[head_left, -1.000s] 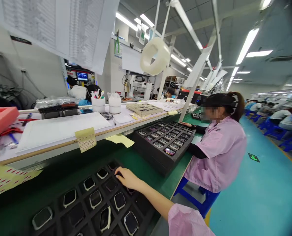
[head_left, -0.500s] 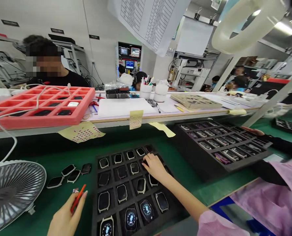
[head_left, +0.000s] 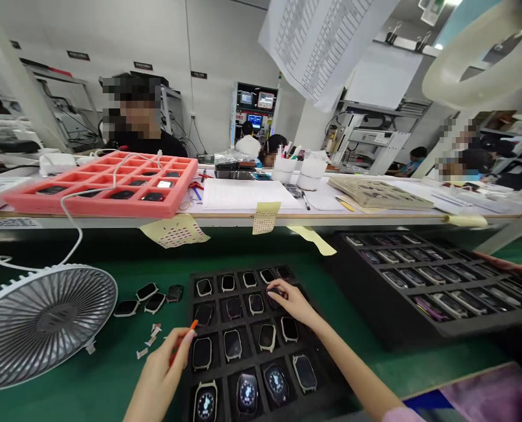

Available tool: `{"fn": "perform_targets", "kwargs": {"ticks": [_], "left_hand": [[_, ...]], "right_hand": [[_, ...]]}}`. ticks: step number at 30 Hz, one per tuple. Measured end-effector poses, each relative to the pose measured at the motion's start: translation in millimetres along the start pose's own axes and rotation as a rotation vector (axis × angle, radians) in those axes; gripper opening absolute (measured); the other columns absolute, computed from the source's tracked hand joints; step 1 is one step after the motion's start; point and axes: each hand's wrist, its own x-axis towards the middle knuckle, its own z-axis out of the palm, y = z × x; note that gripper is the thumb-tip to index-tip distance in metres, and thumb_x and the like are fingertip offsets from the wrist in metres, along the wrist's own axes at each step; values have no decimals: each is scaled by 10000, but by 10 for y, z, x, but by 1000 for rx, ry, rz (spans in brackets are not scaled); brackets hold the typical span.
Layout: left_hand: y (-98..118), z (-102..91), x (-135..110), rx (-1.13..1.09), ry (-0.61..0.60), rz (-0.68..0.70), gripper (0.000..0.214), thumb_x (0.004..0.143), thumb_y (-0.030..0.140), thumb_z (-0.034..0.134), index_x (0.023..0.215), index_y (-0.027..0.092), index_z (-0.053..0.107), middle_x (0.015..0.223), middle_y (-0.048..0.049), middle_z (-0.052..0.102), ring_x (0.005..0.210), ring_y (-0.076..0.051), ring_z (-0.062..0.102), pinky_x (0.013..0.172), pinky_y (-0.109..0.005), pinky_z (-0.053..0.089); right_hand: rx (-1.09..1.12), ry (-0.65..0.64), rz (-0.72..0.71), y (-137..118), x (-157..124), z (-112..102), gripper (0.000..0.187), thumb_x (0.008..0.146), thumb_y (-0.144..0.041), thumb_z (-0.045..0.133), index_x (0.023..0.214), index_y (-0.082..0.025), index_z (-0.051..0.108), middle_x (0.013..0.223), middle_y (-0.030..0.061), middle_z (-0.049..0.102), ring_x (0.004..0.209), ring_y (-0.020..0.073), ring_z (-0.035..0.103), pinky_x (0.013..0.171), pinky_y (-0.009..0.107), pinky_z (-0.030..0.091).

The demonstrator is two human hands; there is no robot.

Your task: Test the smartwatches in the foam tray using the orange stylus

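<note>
My left hand (head_left: 162, 363) is closed around a slim orange-red stick-like tool (head_left: 193, 324); its tip is at the left edge of a black foam tray (head_left: 217, 322). Rows of strapless smartwatches sit in the tray's compartments. In the front row, several show lit dials, such as this lit smartwatch (head_left: 247, 394). My right hand (head_left: 292, 300) reaches over the tray's back right, fingers closed on a dark smartwatch (head_left: 273, 297) in its compartment, partly hidden by the fingers. Left of the tray lie several loose smartwatches (head_left: 154, 302) and small metallic pieces (head_left: 154, 336).
A fan (head_left: 54, 322) stands at the left. Another black tray of watches (head_left: 402, 310) lies at the right, a co-worker's hand (head_left: 502, 262) at its far side. The shelf above holds a pink foam tray (head_left: 173, 205), papers and pen cups. A ring lamp (head_left: 446, 76) hangs upper right.
The view has turned left, so everything appears farther right. My left hand has moved to the tray's edge with the orange-red tool, uncovering the small pieces. My right hand stays at the same compartment.
</note>
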Motion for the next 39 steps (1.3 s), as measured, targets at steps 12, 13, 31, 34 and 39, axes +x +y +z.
{"fn": "perform_targets", "kwargs": {"ticks": [12,13,31,34,39], "left_hand": [[701,503,104,-459,-300,139,372,918,472,361,759,169,507,564,62,363,479,-84,286,444,-196,227],[705,496,101,-470,-299,145,376,918,469,366,753,165,514,558,62,360,472,-82,280,439,-198,222],[682,419,168,-552,-375,110,408,863,494,444,695,144,571,406,95,327,321,-42,214,338,-188,157],[698,422,153,-578,-416,109,421,849,516,463,701,139,578,402,98,326,316,-37,199,332,-185,148],[668,530,147,-622,-358,140,484,824,587,468,645,145,548,397,87,345,321,-37,218,329,-184,150]], "right_hand": [[1328,-72,165,-927,-236,472,239,789,-387,648,777,-206,493,564,-77,502,317,40,378,310,162,283],[1329,-69,164,-946,-231,485,250,785,-392,652,771,-206,486,552,-81,501,305,40,379,301,160,282],[1143,11,47,-979,-281,468,247,836,-394,604,764,-209,456,366,-145,348,262,9,240,291,111,173],[1295,-181,122,-983,-276,450,282,809,-420,624,752,-215,439,412,-139,390,250,-4,184,265,116,133],[1529,-257,236,-1000,-260,475,283,760,-366,687,795,-223,446,441,-137,422,286,-8,96,255,107,92]]}}
